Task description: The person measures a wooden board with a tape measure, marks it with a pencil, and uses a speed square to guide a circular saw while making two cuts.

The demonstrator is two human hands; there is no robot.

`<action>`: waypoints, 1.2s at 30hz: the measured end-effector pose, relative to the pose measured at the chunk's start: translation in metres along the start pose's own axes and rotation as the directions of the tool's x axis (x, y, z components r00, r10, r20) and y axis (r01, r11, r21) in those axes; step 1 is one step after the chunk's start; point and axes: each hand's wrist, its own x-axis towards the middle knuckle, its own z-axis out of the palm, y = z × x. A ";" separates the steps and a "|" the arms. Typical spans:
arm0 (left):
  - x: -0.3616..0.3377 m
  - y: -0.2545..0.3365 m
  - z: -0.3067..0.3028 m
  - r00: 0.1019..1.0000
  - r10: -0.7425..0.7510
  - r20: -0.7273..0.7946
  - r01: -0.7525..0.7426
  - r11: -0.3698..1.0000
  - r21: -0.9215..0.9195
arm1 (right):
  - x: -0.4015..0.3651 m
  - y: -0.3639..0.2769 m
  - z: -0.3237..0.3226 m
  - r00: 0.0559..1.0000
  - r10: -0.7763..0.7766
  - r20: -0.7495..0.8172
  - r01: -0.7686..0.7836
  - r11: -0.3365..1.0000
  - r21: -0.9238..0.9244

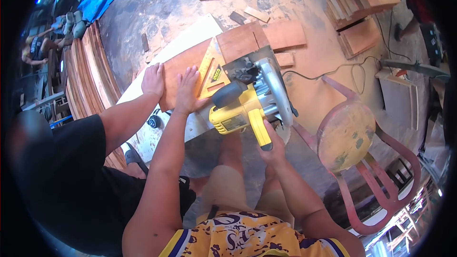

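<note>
My right hand (273, 145) is wrapped around the rear handle of a yellow circular saw (238, 111). The saw's base plate rests over the right part of a reddish-brown wooden board (183, 64), against a yellow speed square (209, 73). With fingers spread flat, my left hand (188, 90) presses on the board and the lower edge of the square, its thumb pointing toward the saw. Beside it, a co-worker's hand (153, 80) lies on the board's left end. Part of the cut edge is hidden under the saw.
A white panel (207, 24) lies under the board. On the right stands a dusty red round stool (345, 135); a power cord (304, 77) runs across the floor. Stacked boards (362, 0) sit at upper right, long planks (90, 71) at left, and offcuts (257, 14) beyond.
</note>
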 end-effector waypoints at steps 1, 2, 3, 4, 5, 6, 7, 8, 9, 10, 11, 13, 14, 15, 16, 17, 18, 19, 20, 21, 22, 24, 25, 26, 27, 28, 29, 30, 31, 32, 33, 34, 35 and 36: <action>0.001 0.000 0.001 1.000 0.005 0.001 -0.005 1.000 0.018 | -0.001 0.006 -0.004 0.999 -0.028 0.018 0.028 1.000 -0.009; 0.000 0.000 0.002 1.000 0.016 0.007 -0.017 1.000 0.025 | -0.003 0.016 -0.007 1.000 -0.025 0.006 0.025 1.000 -0.002; -0.001 -0.001 0.002 1.000 0.019 -0.004 -0.019 1.000 0.022 | -0.005 0.027 -0.008 0.996 -0.089 0.012 0.089 0.996 0.019; 0.001 -0.003 0.002 0.999 0.024 -0.021 -0.023 1.000 0.021 | -0.005 0.038 -0.006 0.987 -0.160 0.015 0.160 0.986 0.038; 0.002 -0.002 0.001 0.999 0.043 -0.034 -0.042 0.999 0.008 | -0.002 0.040 -0.007 0.988 -0.156 -0.001 0.155 0.987 0.044; 0.000 -0.001 0.001 0.999 0.051 -0.013 -0.051 0.999 0.008 | -0.004 0.041 -0.010 0.986 -0.166 0.013 0.165 0.986 0.030; 0.000 -0.001 0.001 0.999 0.048 -0.013 -0.048 0.999 0.019 | -0.006 0.044 -0.012 0.983 -0.179 0.028 0.179 0.984 0.014; 0.002 -0.001 0.000 0.999 0.043 -0.021 -0.042 0.999 0.033 | -0.006 0.050 -0.013 0.985 -0.172 0.019 0.172 0.985 0.019; 0.001 -0.004 0.000 0.999 0.053 -0.009 -0.053 0.998 0.041 | -0.007 0.055 -0.013 0.974 -0.223 0.035 0.221 0.974 0.054; 0.002 -0.004 0.000 0.998 0.062 0.000 -0.062 0.997 0.045 | -0.008 0.060 -0.014 0.960 -0.276 0.047 0.271 0.959 0.087; 0.002 -0.005 0.000 0.997 0.077 -0.009 -0.077 0.996 0.043 | -0.009 0.064 -0.013 0.952 -0.302 0.056 0.297 0.951 0.080; 0.003 -0.003 -0.001 0.995 0.098 -0.013 -0.097 0.994 0.049 | -0.012 0.069 -0.014 0.943 -0.325 0.070 0.317 0.943 0.103; 0.003 -0.004 -0.003 0.995 0.103 -0.006 -0.103 0.993 0.052 | -0.013 0.071 -0.014 0.933 -0.348 0.092 0.337 0.934 0.120; 0.003 -0.004 -0.005 0.994 0.114 -0.002 -0.113 0.992 0.046 | -0.013 0.073 -0.013 0.935 -0.345 0.083 0.334 0.935 0.123; 0.004 -0.004 -0.005 0.992 0.124 0.001 -0.124 0.992 0.038 | -0.013 0.075 -0.013 0.927 -0.362 0.099 0.351 0.930 0.109; 0.003 -0.002 -0.005 0.992 0.130 0.009 -0.130 0.991 0.040 | -0.016 0.078 -0.013 0.919 -0.376 0.117 0.366 0.926 0.096; 0.002 0.000 -0.005 0.993 0.118 0.017 -0.119 0.992 0.046 | -0.017 0.080 -0.012 0.922 -0.371 0.109 0.362 0.927 0.098; 0.004 0.000 -0.006 0.994 0.108 0.021 -0.109 0.992 0.056 | -0.015 0.083 -0.011 0.913 -0.396 0.095 0.382 0.914 0.137; 0.005 0.000 -0.006 0.993 0.116 0.023 -0.118 0.991 0.061 | -0.013 0.083 -0.010 0.903 -0.422 0.080 0.404 0.898 0.176; 0.004 0.000 -0.006 0.993 0.118 0.023 -0.120 0.991 0.064 | -0.013 0.082 -0.010 0.904 -0.422 0.071 0.405 0.897 0.177; 0.004 -0.001 -0.005 0.992 0.120 0.024 -0.121 0.990 0.065 | -0.014 0.080 -0.011 0.915 -0.392 0.099 0.378 0.917 0.130; 0.003 -0.001 -0.007 0.994 0.103 0.047 -0.107 0.991 0.080 | -0.011 0.067 -0.018 0.926 -0.357 0.123 0.349 0.934 0.077; 0.003 0.000 -0.006 0.994 0.082 0.072 -0.089 0.992 0.094 | -0.010 0.056 -0.020 0.954 -0.261 0.150 0.250 0.964 0.086; 0.001 0.002 -0.003 0.993 0.088 0.078 -0.095 0.991 0.092 | -0.008 0.044 -0.020 0.970 -0.165 0.176 0.150 0.984 0.094; 0.001 0.004 -0.001 0.995 0.072 0.075 -0.081 0.988 0.134 | -0.005 0.031 -0.017 0.971 -0.167 0.173 0.153 0.984 0.094; -0.001 0.006 -0.002 0.996 0.053 0.069 -0.065 0.982 0.177 | -0.002 0.017 -0.011 0.981 -0.106 0.160 0.092 0.991 0.092; -0.003 0.013 -0.002 0.997 0.018 0.081 -0.035 0.978 0.204 | 0.000 0.006 -0.005 0.989 -0.044 0.144 0.031 0.995 0.093; -0.002 0.017 0.002 0.998 -0.001 0.060 -0.013 0.974 0.225 | 0.001 0.001 0.001 0.989 -0.046 0.139 0.033 0.995 0.095; -0.002 0.017 0.005 0.999 0.008 0.049 -0.019 0.970 0.243 | 0.000 -0.003 0.009 0.995 -0.027 0.094 0.020 0.997 0.072; -0.001 0.018 0.008 0.999 0.014 0.034 -0.022 0.966 0.258 | 0.005 -0.011 0.010 0.999 -0.011 0.052 0.008 0.999 0.045; 0.001 0.016 0.009 1.000 0.014 0.028 -0.021 0.967 0.255 | 0.010 -0.019 0.011 0.998 -0.014 0.053 0.012 0.999 0.038; 0.001 0.015 0.010 0.998 0.004 0.059 -0.020 0.964 0.266 | 0.011 -0.029 0.011 1.000 -0.004 0.028 0.003 1.000 0.026; 0.000 0.015 0.011 0.996 -0.011 0.092 -0.015 0.961 0.276 | 0.014 -0.043 0.008 1.000 0.008 0.007 -0.008 1.000 0.014; -0.003 0.011 0.013 0.996 -0.017 0.093 -0.009 0.962 0.273 | 0.018 -0.058 0.006 1.000 0.011 0.013 -0.011 1.000 0.012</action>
